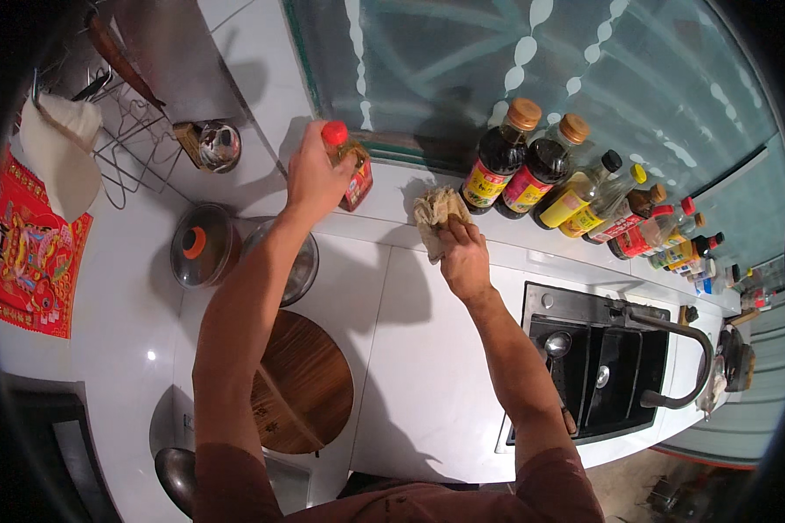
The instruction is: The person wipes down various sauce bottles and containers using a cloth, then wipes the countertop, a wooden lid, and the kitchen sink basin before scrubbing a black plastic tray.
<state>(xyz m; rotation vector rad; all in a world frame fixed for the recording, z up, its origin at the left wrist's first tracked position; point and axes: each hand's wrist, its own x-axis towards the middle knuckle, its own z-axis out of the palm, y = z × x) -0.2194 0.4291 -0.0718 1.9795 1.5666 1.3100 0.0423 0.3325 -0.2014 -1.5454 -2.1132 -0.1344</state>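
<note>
My left hand [317, 171] is closed around a small bottle with a red cap [358, 176], at the left end of the window ledge. In my right hand [464, 260] is a crumpled beige cloth [439, 212], which lies against the ledge. Just right of the cloth stand two dark sauce bottles with orange-brown caps, the nearer one [490, 170] close to it and the other [538, 171] beside it. Below my left forearm lies a round wooden cutting board [307, 386], partly hidden by the arm.
More condiment bottles [572, 196] line the ledge to the right. A black double sink [595, 386] with a curved faucet [703, 346] is set in the white counter. Lidded pots [203, 252] stand at the left. A wire rack [127, 163] hangs on the wall at the upper left.
</note>
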